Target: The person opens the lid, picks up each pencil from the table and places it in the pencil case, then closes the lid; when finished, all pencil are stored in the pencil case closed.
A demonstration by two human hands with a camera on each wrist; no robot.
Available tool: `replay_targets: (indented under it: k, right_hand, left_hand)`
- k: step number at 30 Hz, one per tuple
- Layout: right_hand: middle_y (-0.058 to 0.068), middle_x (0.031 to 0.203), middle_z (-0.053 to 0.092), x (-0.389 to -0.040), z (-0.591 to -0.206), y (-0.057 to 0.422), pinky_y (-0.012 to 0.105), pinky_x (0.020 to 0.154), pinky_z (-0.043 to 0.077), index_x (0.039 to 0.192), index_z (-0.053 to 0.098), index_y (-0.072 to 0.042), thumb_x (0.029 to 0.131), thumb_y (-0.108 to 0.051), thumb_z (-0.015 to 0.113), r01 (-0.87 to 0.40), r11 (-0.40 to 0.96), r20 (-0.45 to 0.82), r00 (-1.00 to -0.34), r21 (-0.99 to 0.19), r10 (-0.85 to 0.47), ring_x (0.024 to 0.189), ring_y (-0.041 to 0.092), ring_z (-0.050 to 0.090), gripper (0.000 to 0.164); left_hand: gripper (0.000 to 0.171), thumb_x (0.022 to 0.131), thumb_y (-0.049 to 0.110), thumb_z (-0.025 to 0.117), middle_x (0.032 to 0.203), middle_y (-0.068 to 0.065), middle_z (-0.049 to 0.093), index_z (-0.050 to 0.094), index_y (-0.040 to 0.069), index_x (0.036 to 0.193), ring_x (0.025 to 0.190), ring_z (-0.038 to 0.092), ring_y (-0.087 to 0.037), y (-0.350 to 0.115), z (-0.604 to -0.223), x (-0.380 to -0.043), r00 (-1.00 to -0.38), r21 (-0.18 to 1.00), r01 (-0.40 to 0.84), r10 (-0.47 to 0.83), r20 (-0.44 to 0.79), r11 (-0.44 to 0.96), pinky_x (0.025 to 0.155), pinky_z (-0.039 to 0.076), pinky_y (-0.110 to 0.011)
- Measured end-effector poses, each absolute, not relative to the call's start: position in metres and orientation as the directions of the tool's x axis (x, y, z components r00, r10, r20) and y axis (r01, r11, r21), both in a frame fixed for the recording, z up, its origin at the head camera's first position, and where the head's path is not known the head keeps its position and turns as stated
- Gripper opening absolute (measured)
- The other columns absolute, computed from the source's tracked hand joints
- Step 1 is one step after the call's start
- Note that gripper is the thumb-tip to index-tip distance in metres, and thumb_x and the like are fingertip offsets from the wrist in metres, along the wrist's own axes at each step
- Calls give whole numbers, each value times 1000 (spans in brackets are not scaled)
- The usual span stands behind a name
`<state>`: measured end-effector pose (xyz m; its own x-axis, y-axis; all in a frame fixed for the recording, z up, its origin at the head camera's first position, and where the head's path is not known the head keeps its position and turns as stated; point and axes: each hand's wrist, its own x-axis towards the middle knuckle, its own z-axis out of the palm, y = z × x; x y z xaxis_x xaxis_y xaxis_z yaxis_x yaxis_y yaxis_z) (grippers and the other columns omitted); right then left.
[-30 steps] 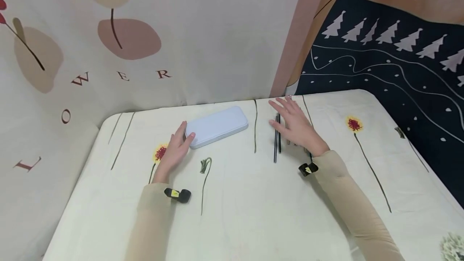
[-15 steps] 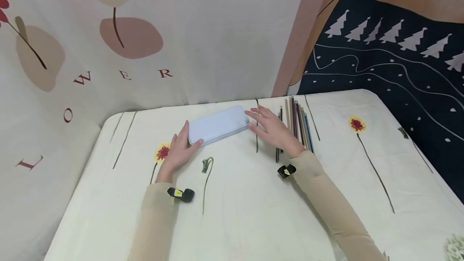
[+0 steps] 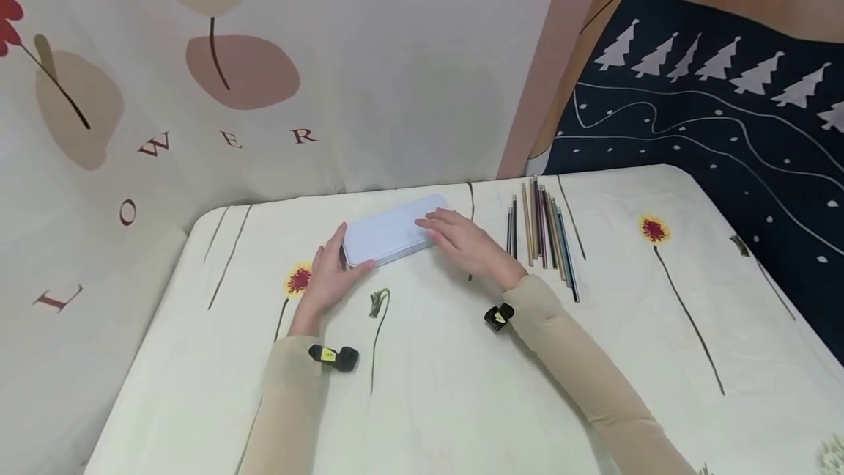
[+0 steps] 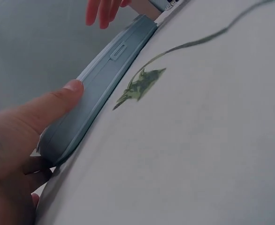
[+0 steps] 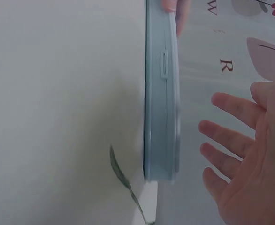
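Note:
A pale blue pencil case [image 3: 389,229] lies lid-up on the table near its back edge, slightly slanted. My left hand [image 3: 328,281] holds its left end; in the left wrist view the thumb presses the front side and fingers [image 4: 40,174] reach round the end. A small latch [image 5: 164,64] shows on the case's front side in the right wrist view. Over the right end of the lid hovers my right hand [image 3: 467,242], fingers spread. From the right wrist, those fingers [image 5: 226,133] stand apart from the lid with nothing between them.
Several pencils [image 3: 542,229] lie side by side to the right of the case. A cloth [image 3: 422,372] printed with flowers and stems covers the table. A pale wall hanging [image 3: 395,94] rises behind, and a dark tree-print cloth [image 3: 679,119] hangs at the right.
My right hand has moved left from above the pencils to over the case's right end, uncovering the pencils. The left hand has stayed at the left end, its thumb coming onto the front side.

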<state>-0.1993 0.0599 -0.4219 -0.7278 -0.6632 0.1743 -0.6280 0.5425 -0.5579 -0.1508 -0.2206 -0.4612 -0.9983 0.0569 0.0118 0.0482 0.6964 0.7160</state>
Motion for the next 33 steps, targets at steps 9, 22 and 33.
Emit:
replay_targets:
  k: [9,22,33]
  right_hand:
    - [14,139,51,-199,-429,44,39,116,19,132,59,-7,103,-21,46,-615,464,164,-697,-638,-698,137,28,35,35]
    - [9,121,65,-216,-439,30,41,109,27,112,72,-6,84,-9,71,-662,400,347,-706,-634,-617,116,25,54,28]
    - [3,116,68,-224,-442,25,38,106,28,111,73,-10,83,-13,72,-706,442,432,-697,-553,-572,112,20,55,28]
  left_hand:
    - [93,78,41,80,151,-20,33,33,4,149,140,27,-34,-221,-465,-151,-998,765,-47,-65,-7,642,114,25,-45]
    - [83,77,39,81,145,-17,44,45,6,144,136,36,-32,-221,-458,-152,-989,813,-93,-146,-10,574,112,28,-44]
    - [78,79,41,79,143,-18,46,49,4,141,136,37,-29,-221,-456,-158,-978,866,-156,-200,-66,475,113,28,-40]
